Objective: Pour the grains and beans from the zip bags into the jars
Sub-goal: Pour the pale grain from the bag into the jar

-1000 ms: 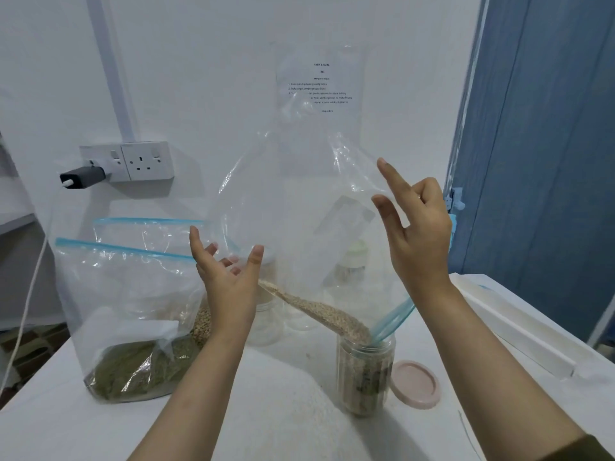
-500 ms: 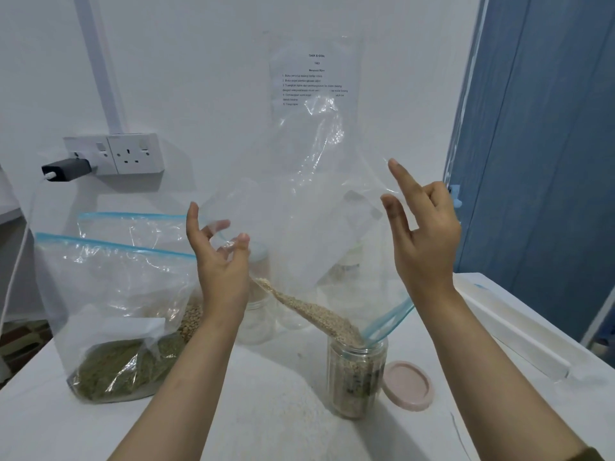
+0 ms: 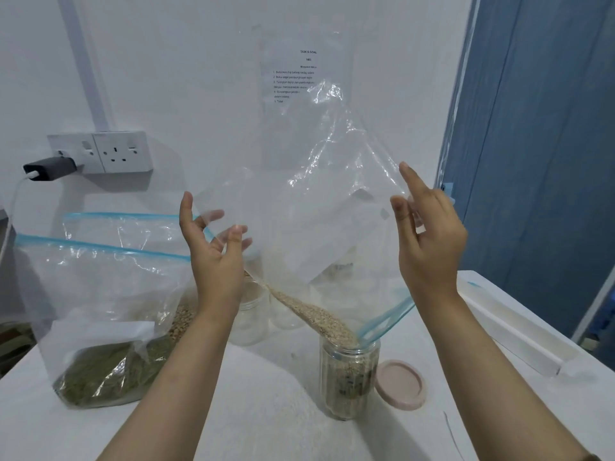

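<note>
I hold a large clear zip bag tilted above the table. Its blue zip mouth dips into an open glass jar. A stream of pale grains slides down the bag's lower edge into the jar, which is largely filled. My right hand pinches the bag's right side, index finger pointing up. My left hand has its fingers spread against the bag's lower left edge, some of them behind the plastic. The jar's pink lid lies flat just right of it.
Two more zip bags stand at the left: one with green beans, one behind with beige beans. Empty clear jars stand behind my left wrist. A long white box lies along the table's right edge. A wall socket holds a plug.
The bag's top has risen and stretched wider. My left hand's thumb and fingers have spread apart. Grains keep sliding into the jar.
</note>
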A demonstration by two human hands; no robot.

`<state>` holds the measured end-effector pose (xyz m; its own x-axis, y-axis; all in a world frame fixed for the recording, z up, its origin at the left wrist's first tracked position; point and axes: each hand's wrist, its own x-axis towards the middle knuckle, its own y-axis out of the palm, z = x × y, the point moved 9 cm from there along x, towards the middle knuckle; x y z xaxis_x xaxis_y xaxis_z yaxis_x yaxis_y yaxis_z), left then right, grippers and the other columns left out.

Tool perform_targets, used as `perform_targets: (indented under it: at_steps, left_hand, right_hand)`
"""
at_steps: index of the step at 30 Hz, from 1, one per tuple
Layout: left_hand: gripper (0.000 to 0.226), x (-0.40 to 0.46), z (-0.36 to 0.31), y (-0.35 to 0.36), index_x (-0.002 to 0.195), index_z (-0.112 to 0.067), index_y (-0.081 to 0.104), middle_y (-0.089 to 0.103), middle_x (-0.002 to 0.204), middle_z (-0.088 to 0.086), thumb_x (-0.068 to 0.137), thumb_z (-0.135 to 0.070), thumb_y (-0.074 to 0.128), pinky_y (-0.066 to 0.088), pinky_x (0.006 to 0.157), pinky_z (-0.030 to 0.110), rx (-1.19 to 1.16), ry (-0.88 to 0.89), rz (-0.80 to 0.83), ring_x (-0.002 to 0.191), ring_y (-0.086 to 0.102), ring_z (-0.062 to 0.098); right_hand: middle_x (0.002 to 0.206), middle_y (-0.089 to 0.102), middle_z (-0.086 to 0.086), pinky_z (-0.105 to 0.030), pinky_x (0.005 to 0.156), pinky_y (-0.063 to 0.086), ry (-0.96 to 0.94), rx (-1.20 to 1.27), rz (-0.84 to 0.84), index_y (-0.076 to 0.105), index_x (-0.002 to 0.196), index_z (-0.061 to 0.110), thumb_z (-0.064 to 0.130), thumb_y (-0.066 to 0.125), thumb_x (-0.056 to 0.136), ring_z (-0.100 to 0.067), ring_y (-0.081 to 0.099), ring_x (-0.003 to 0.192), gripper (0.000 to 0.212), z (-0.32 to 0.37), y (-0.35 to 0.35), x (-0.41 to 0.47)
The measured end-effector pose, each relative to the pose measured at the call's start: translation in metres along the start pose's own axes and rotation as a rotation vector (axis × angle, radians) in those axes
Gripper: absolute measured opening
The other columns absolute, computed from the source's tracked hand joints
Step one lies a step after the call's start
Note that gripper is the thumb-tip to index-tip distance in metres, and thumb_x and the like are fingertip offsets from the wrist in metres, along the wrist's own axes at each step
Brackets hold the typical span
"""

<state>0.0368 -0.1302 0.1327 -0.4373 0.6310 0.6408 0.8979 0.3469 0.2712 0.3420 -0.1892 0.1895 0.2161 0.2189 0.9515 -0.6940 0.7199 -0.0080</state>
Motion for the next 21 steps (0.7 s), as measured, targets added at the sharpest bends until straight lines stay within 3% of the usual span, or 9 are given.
perform_targets:
  at_steps: [4, 11, 21]
  left_hand:
    - [0.072, 0.001, -0.003, 0.004, 0.150, -0.039, 0.019, 0.047, 0.120, -0.005, 0.099, 0.001, 0.051, 0.057, 0.085, 0.029, 0.007, 0.017, 0.017, 0.091, 0.066, 0.015]
    - [0.071, 0.005, -0.007, 0.011, 0.150, -0.037, 0.020, 0.047, 0.120, -0.004, 0.099, 0.003, 0.050, 0.056, 0.086, 0.027, 0.007, 0.028, 0.023, 0.090, 0.067, 0.011]
    - [0.071, 0.008, -0.011, 0.017, 0.148, -0.040, 0.022, 0.047, 0.117, -0.008, 0.099, 0.003, 0.049, 0.056, 0.087, 0.029, -0.018, 0.037, 0.026, 0.091, 0.067, 0.012]
  right_hand:
    - [0.082, 0.061, -0.011, -0.035, 0.066, 0.047, -0.025, -0.016, 0.002, 0.059, 0.138, 0.012, 0.019, 0.059, 0.102, -0.018, 0.052, 0.071, 0.037, 0.001, -0.002, 0.002]
    - [0.088, 0.064, -0.008, -0.008, 0.073, 0.039, -0.030, 0.006, -0.027, 0.059, 0.136, 0.006, 0.013, 0.060, 0.101, -0.005, 0.049, 0.078, 0.036, -0.001, -0.006, 0.002]
    - [0.088, 0.065, -0.005, -0.032, 0.068, 0.049, -0.032, -0.001, -0.043, 0.060, 0.135, 0.008, 0.018, 0.057, 0.102, -0.012, 0.052, 0.076, 0.035, -0.004, -0.010, 0.002]
